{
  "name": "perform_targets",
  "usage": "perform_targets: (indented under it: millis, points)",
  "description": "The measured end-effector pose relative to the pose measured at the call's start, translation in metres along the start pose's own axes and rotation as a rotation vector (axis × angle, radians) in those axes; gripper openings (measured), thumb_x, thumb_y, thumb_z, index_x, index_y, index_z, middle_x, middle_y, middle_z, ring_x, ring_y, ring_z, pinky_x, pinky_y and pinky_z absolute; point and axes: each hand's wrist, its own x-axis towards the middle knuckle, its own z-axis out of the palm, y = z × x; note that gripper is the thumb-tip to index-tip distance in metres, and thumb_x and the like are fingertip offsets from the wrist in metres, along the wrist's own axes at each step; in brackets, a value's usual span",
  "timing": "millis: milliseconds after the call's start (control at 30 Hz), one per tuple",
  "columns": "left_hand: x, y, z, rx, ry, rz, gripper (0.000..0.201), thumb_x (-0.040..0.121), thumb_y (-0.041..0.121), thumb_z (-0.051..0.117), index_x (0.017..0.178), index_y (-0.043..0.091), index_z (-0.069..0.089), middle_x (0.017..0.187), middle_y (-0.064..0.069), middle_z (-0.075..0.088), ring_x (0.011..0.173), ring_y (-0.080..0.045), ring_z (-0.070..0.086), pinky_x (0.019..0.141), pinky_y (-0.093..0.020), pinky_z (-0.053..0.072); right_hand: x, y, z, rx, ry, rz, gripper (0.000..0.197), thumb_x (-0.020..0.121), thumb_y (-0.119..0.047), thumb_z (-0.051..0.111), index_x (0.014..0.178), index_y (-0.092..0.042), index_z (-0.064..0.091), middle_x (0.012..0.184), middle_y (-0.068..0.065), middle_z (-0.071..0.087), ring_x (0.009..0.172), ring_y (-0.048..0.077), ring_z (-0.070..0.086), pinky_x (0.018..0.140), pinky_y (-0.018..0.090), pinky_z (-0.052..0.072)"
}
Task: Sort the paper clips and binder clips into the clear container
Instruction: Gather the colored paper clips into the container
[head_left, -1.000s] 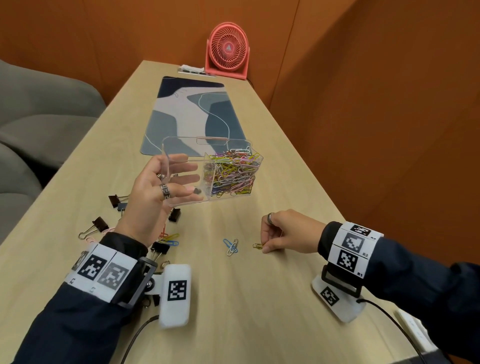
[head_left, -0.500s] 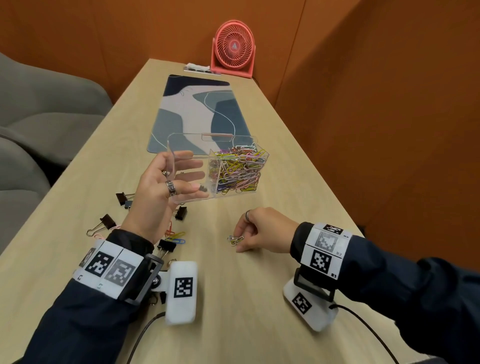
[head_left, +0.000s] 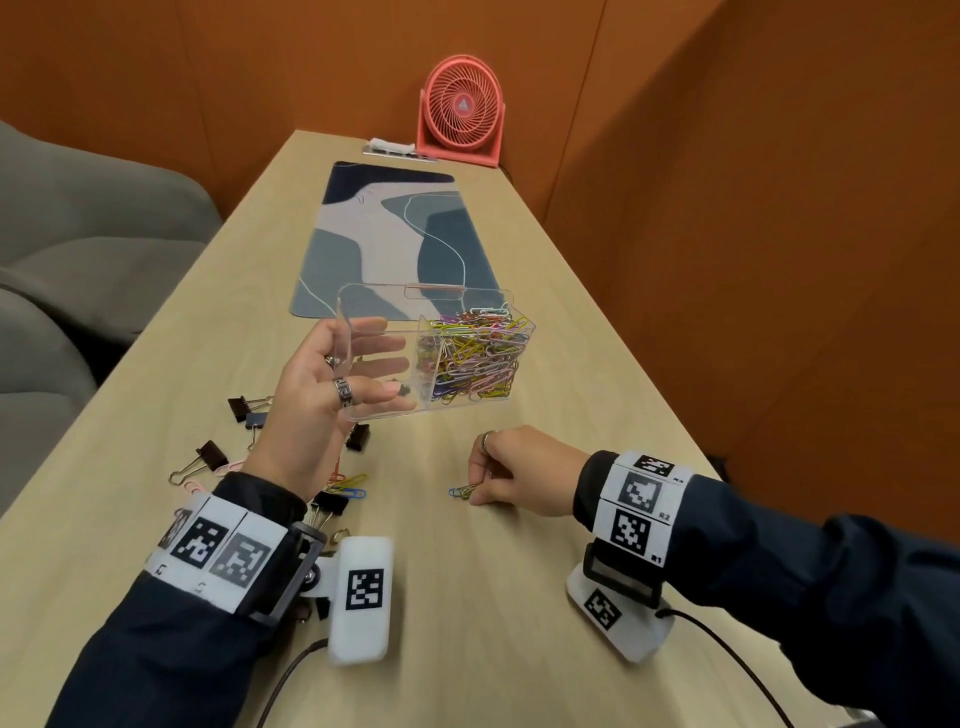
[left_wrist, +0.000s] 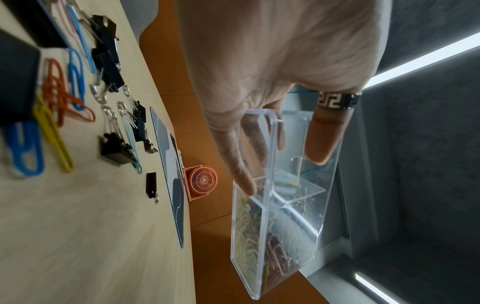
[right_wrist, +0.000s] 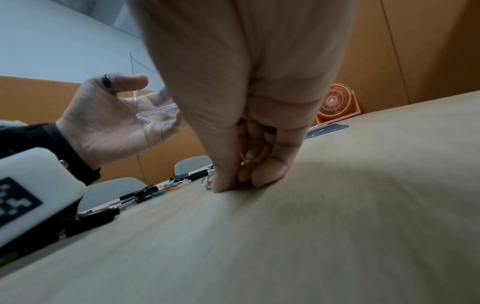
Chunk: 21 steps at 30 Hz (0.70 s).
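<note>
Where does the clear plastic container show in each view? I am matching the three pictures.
Head: clear plastic container at centre, lifted off the table in the left hand.
Left wrist: lower centre-right, under the fingers.
Right wrist: only a clear corner, centre-left, in the left palm.
Shared landmark: coral desk fan.
</note>
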Motion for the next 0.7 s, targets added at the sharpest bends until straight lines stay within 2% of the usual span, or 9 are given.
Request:
perform_targets:
  millis: [67,233,333,433,500,567,700]
  points:
    - [0.0,-0.001,0.0,0.009,-0.002,0.002,0.049,0.055,-0.001,0.06,0.101,0.016,0.059,0.1,-0.004,0.066,0.097,-0.023,0.066,0.068,-0.035,0.058,-0.001,0.002,0.001,0.018,0.022,-0.012,0.017,0.085,-0.018,0.065,0.097,-0.007,0.062,0.068,-0.01,0.049,0.06,0.0,0.045,0.055,0.008,0.034]
    - [0.0,-0.001,-0.001,0.02,-0.012,0.006,0.049,0.056,0.0,0.061,0.102,0.017,0.059,0.1,-0.003,0.067,0.1,-0.025,0.065,0.069,-0.035,0.058,-0.009,0.012,-0.004,0.095,0.068,-0.002,0.009,0.081,-0.016,0.07,0.084,-0.011,0.063,0.066,-0.012,0.05,0.057,0.002,0.047,0.054,0.008,0.037]
    - [0.001,-0.002,-0.002,0.012,-0.02,0.009,0.049,0.056,0.0,0.06,0.102,0.017,0.06,0.099,-0.002,0.068,0.1,-0.025,0.065,0.068,-0.034,0.058,-0.021,0.024,-0.021,0.197,0.139,0.024,0.022,0.08,-0.012,0.071,0.069,-0.021,0.055,0.061,-0.009,0.055,0.047,-0.001,0.052,0.052,0.011,0.043]
    - [0.001,-0.002,-0.003,0.013,-0.037,0.008,0.056,0.049,0.003,0.068,0.102,0.018,0.06,0.097,0.0,0.07,0.101,-0.025,0.065,0.07,-0.036,0.058,-0.038,0.029,-0.056,0.187,0.299,0.045,0.019,0.08,-0.012,0.071,0.07,-0.019,0.057,0.062,-0.006,0.058,0.047,-0.001,0.054,0.051,0.01,0.043]
    - [0.001,-0.003,-0.003,0.024,-0.047,0.006,0.06,0.044,0.014,0.072,0.103,0.02,0.061,0.097,0.001,0.07,0.1,-0.024,0.066,0.072,-0.038,0.058,-0.045,0.029,-0.081,0.156,0.438,0.041,0.016,0.079,-0.014,0.072,0.071,-0.016,0.059,0.063,-0.002,0.06,0.049,0.001,0.056,0.051,0.009,0.043]
    - [0.001,-0.004,-0.003,0.027,-0.054,0.002,0.062,0.043,0.018,0.072,0.103,0.02,0.061,0.098,0.001,0.07,0.101,-0.024,0.066,0.074,-0.04,0.058,-0.046,0.023,-0.101,0.147,0.551,0.001,0.019,0.078,-0.016,0.073,0.069,-0.019,0.057,0.061,0.0,0.06,0.051,0.004,0.058,0.053,0.011,0.045]
    - [0.0,-0.004,-0.002,0.037,-0.082,-0.001,0.062,0.043,0.015,0.071,0.104,0.019,0.061,0.098,-0.001,0.07,0.1,-0.025,0.066,0.076,-0.042,0.058,-0.034,-0.003,-0.116,0.126,0.591,-0.119,0.018,0.078,-0.019,0.074,0.071,-0.021,0.057,0.063,-0.001,0.059,0.054,0.005,0.056,0.056,0.015,0.047]
